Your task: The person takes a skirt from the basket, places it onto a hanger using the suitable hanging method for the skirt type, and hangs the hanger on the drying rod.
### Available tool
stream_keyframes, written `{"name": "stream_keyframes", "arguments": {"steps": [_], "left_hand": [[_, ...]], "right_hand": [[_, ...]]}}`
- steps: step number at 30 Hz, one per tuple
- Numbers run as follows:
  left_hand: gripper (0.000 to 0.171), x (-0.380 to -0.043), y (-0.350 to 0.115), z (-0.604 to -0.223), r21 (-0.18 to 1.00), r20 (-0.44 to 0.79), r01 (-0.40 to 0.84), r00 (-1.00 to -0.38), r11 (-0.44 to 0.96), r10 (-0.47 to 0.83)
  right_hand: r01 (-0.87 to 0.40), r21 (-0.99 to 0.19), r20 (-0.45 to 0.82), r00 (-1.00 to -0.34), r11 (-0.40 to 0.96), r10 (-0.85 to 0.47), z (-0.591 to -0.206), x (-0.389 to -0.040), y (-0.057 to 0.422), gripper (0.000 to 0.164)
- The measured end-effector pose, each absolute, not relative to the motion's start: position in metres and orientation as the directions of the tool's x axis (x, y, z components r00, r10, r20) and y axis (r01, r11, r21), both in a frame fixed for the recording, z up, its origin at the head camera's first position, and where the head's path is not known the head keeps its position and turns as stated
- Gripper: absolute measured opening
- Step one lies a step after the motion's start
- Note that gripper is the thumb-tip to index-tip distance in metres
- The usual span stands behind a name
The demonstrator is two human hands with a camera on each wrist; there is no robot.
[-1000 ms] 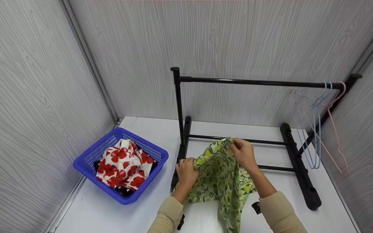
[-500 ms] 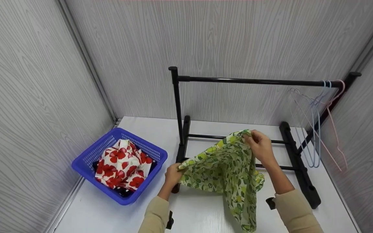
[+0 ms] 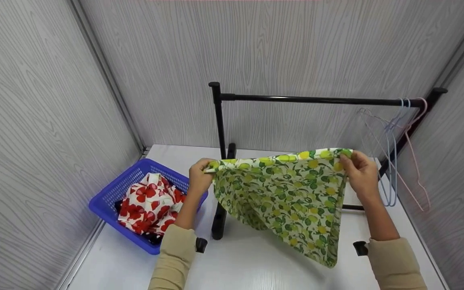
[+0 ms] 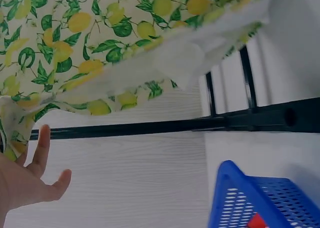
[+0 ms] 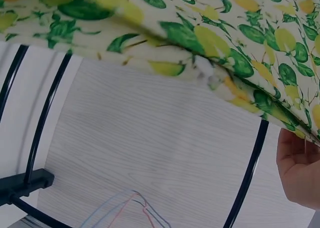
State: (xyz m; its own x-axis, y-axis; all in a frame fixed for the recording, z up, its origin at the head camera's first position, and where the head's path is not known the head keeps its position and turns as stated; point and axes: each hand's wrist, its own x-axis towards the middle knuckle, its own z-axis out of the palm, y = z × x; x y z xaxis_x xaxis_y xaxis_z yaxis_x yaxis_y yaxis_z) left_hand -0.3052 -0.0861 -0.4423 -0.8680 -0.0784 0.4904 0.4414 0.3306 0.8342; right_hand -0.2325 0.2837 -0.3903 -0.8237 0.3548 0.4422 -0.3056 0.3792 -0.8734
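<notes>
A lemon-print cloth (image 3: 288, 193), white with yellow fruit and green leaves, hangs stretched between my two hands in front of the rack. My left hand (image 3: 200, 175) pinches its upper left corner; in the left wrist view some fingers of that hand (image 4: 35, 175) stick out below the fabric. The upper right corner is gripped between thumb and fingers of my right hand (image 3: 361, 174). In the right wrist view the right hand (image 5: 300, 170) shows at the edge, its fingertips hidden by the cloth (image 5: 240, 42). The lower edge hangs free above the table.
A black garment rack (image 3: 296, 98) stands behind the cloth. Blue hangers (image 3: 393, 161) and a pink hanger (image 3: 415, 165) hang at its right end. On the left, a blue basket (image 3: 111, 213) holds a red-flowered white garment (image 3: 151, 201) and something dark. Wood-patterned walls surround the white table (image 3: 248, 266).
My hands have moved apart and upward, the left to the left, the right to the right. Between them the bunched cloth has spread out, its top edge now nearly straight.
</notes>
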Motion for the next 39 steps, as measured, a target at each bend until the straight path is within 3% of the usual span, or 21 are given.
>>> {"name": "stream_keyframes", "arguments": {"steps": [5,13,17,20,24,31,39], "left_hand": [[0.018,-0.290,-0.081,-0.407,0.821,0.544,0.506,-0.834,0.264,-0.092],[0.019,-0.270,-0.083,-0.369,0.778,0.566,0.523,-0.824,0.349,-0.026],[0.014,-0.273,-0.086,-0.358,0.778,0.501,0.464,-0.865,0.423,0.028],[0.006,-0.280,-0.084,-0.357,0.773,0.389,0.375,-0.917,0.511,0.085],[0.005,-0.297,-0.076,-0.374,0.720,0.259,0.277,-0.958,0.636,0.123],[0.008,-0.324,-0.062,-0.436,0.679,0.196,0.179,-0.979,0.712,0.060],[0.016,-0.337,-0.058,-0.494,0.710,0.230,0.080,-0.965,0.700,-0.123]], "right_hand": [[-0.354,-0.834,0.519,-0.765,0.424,0.381,-0.383,-0.222,0.292,0.010],[-0.348,-0.787,0.575,-0.714,0.510,0.400,-0.381,-0.207,0.301,0.020],[-0.276,-0.800,0.523,-0.757,0.534,0.392,-0.385,-0.213,0.302,0.025],[-0.198,-0.874,0.390,-0.830,0.444,0.399,-0.396,-0.223,0.301,0.026],[-0.112,-0.948,0.237,-0.873,0.298,0.426,-0.425,-0.242,0.300,0.024],[0.053,-0.977,0.057,-0.867,0.206,0.495,-0.477,-0.269,0.293,0.023],[0.093,-0.978,0.004,-0.890,0.189,0.457,-0.515,-0.282,0.288,0.028]]}}
